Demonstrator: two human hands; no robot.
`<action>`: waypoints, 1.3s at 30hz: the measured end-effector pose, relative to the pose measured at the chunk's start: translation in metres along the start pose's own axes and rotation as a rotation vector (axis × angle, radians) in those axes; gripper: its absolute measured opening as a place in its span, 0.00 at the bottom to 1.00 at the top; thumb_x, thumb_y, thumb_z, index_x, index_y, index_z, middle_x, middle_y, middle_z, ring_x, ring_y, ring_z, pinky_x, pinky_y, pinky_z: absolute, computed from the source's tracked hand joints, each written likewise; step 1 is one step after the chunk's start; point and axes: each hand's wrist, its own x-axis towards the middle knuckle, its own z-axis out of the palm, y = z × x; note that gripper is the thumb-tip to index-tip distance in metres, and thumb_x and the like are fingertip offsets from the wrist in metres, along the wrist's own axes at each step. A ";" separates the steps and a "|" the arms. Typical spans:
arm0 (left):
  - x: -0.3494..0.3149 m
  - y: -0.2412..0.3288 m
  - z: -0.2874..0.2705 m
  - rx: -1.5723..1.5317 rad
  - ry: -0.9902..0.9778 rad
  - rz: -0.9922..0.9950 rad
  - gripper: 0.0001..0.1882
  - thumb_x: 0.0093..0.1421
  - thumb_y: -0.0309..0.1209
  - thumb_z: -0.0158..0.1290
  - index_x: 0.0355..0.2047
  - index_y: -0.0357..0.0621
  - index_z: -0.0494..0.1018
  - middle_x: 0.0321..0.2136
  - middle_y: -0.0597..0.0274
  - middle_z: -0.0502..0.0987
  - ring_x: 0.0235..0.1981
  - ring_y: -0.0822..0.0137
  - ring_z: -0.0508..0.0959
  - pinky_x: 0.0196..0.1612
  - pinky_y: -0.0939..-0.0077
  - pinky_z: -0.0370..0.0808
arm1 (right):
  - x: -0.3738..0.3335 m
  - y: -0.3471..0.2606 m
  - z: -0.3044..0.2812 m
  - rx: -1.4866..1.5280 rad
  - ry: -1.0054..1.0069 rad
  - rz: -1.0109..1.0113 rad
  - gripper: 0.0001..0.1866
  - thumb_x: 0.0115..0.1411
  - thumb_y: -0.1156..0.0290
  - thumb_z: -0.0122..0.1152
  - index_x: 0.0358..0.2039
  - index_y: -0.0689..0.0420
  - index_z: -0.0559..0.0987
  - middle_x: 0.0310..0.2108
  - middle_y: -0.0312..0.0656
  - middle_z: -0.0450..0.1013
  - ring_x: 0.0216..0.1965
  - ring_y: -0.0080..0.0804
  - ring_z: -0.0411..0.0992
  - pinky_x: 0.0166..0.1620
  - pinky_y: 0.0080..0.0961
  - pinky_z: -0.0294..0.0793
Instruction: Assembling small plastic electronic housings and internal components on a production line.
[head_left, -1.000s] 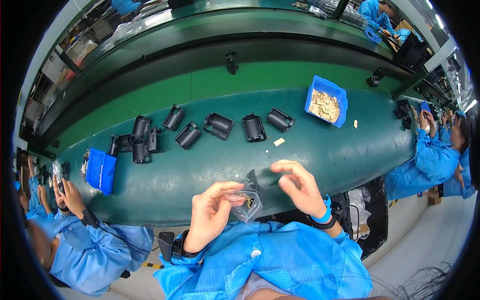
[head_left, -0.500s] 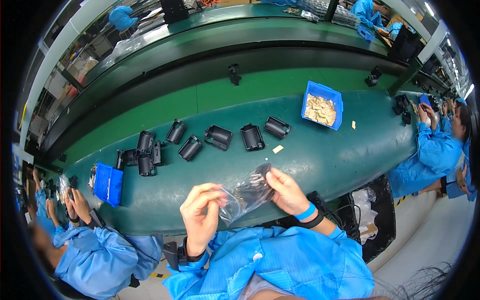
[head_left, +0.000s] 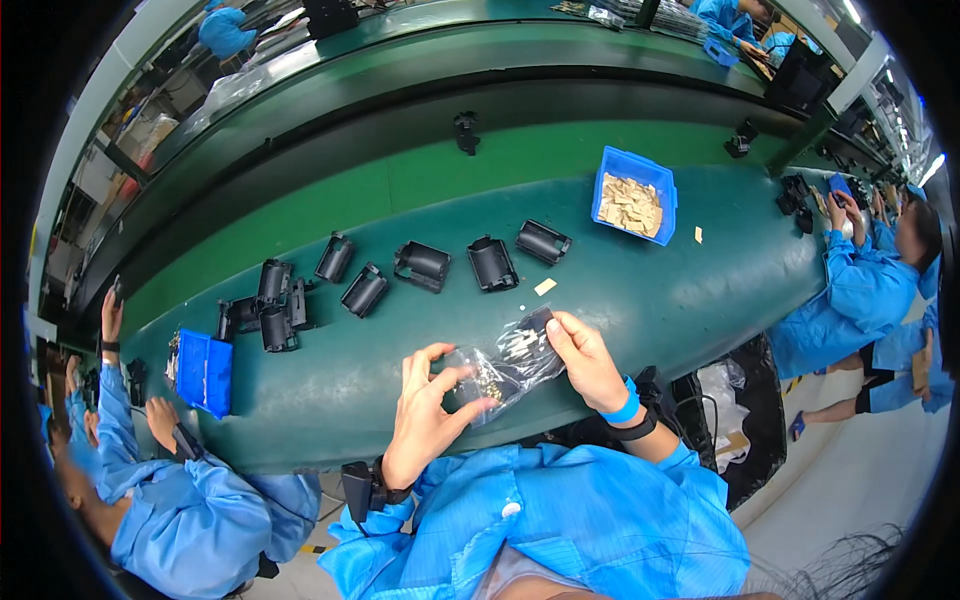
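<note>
A clear plastic bag (head_left: 518, 375) is stretched between my two hands over the near edge of the green table. Small brassy parts lie in its left end, and pale slim pieces show toward its right end; they are too small to name. My right hand (head_left: 588, 368) pinches the bag's right end between thumb and fingers. Around the left end curl the thumb and fingers of my left hand (head_left: 428, 408), holding it. Past the bag, a small cream-coloured piece (head_left: 545, 287) lies on the table, with a black plastic housing (head_left: 492, 264) farther off.
Several more black housings (head_left: 422, 266) spread leftward along the table (head_left: 660, 300). A blue bin (head_left: 668, 205) of cream pieces stands at the far right, another blue bin (head_left: 206, 375) at the left. Co-workers sit on both sides. A black-lined container (head_left: 755, 450) stands below on the right.
My left hand has shifted right, its fingers opening wider around the bag's lower end. The bag has turned, showing pale pieces more plainly. The left co-worker has raised an arm. The view has shifted slightly.
</note>
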 end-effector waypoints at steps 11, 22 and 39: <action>0.011 0.011 0.019 -0.133 -0.030 0.101 0.36 0.38 0.33 0.70 0.49 0.37 0.70 0.45 0.52 0.70 0.47 0.55 0.72 0.49 0.67 0.70 | 0.000 0.005 -0.012 -0.091 0.089 -0.021 0.16 0.68 0.67 0.45 0.48 0.65 0.73 0.37 0.33 0.73 0.38 0.15 0.68 0.42 0.15 0.70; 0.011 0.011 0.044 0.066 -0.140 0.044 0.11 0.49 0.21 0.53 0.33 0.34 0.67 0.36 0.46 0.69 0.33 0.44 0.72 0.32 0.59 0.70 | 0.003 -0.027 0.000 -0.581 -0.135 -0.015 0.17 0.67 0.64 0.48 0.50 0.62 0.73 0.35 0.41 0.76 0.35 0.19 0.71 0.38 0.21 0.71; 0.015 -0.010 0.019 -0.954 -0.537 -0.654 0.14 0.61 0.33 0.51 0.44 0.38 0.72 0.24 0.68 0.70 0.23 0.75 0.68 0.22 0.80 0.66 | -0.066 -0.034 -0.139 -1.304 1.022 -0.661 0.09 0.50 0.78 0.60 0.34 0.61 0.77 0.36 0.43 0.73 0.36 0.40 0.73 0.38 0.31 0.75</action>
